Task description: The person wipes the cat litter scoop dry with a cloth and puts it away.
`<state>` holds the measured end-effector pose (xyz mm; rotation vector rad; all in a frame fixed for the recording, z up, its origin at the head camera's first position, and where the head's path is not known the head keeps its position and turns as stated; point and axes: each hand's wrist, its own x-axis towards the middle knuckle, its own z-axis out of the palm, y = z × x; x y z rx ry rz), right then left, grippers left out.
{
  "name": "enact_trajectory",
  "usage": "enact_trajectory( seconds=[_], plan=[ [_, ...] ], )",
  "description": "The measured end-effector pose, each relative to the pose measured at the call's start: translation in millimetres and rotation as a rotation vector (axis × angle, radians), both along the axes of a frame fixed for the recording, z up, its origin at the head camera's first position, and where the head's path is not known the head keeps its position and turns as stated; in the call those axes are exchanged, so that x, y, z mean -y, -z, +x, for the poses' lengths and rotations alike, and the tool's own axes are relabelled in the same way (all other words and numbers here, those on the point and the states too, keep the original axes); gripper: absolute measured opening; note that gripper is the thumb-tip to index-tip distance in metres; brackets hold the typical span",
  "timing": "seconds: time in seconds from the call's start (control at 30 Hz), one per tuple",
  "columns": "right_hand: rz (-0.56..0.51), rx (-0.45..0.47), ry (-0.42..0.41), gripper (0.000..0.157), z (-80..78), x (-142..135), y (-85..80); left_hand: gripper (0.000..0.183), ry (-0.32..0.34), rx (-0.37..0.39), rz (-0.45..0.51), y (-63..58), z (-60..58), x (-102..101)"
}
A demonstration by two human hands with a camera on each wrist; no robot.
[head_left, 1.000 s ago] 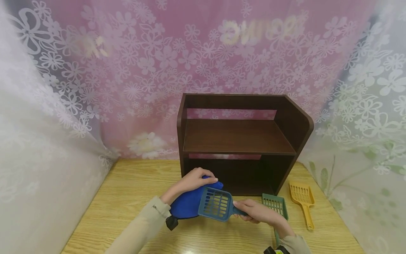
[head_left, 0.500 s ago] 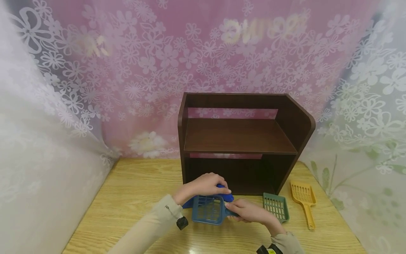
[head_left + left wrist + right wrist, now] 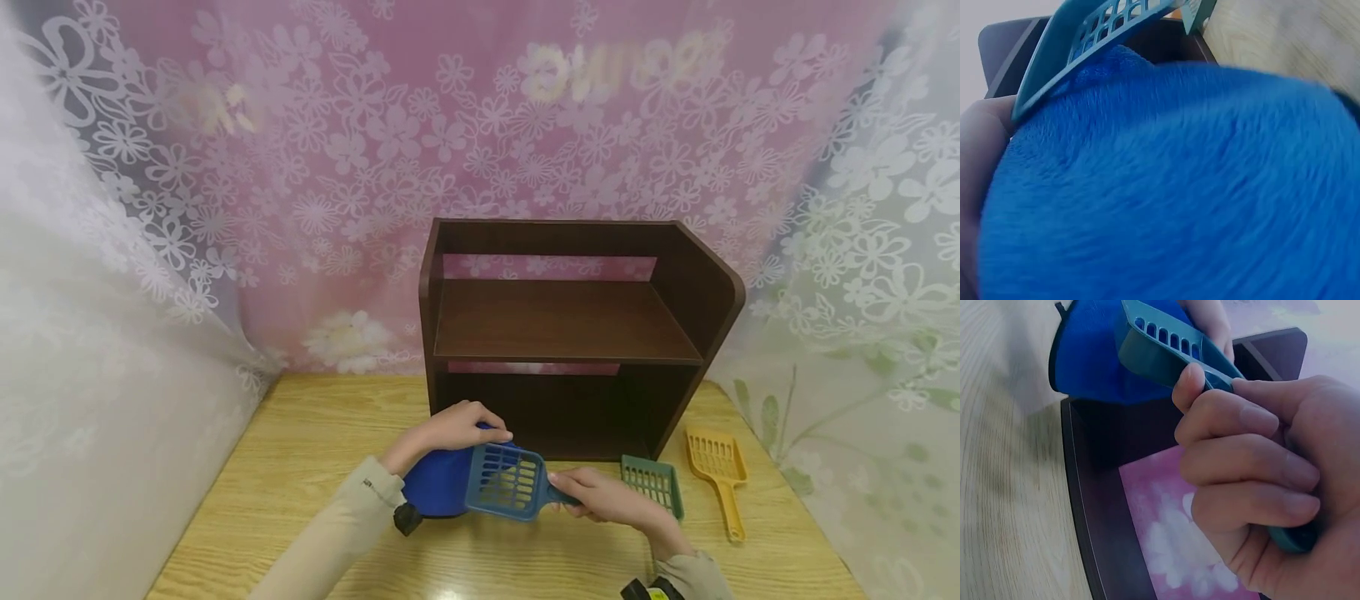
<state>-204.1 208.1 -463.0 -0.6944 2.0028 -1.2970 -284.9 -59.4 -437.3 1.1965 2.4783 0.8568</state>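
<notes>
Above the table (image 3: pixel 322 433), blue scoop (image 3: pixel 508 482) juts from right hand (image 3: pixel 604 497)

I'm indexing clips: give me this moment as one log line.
left hand: holds fuzzy blue cloth | right hand: grips blue scoop by handle | green scoop, yellow scoop: on table

A dark brown two-tier shelf (image 3: pixel 566 321) stands on a pale wood-grain table (image 3: pixel 315 442) before a pink curtain (image 3: pixel 337 179) with white flowers, whitish patterned sheets (image 3: pixel 82 400) hanging at both sides.
</notes>
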Motion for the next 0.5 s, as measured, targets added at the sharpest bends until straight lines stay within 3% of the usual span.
enact_trajectory(
  seconds=[0.17,0.5],
  plan=[
    [-0.009,0.010,0.012,0.048,-0.7,-7,0.8,0.027,-0.014,0.037,0.086,4.5,-0.2,9],
    [-0.051,0.045,0.135,0.053,1.5,-22,9.4,0.022,-0.095,0.099,0.244,12.2,1.6,22]
  ],
)
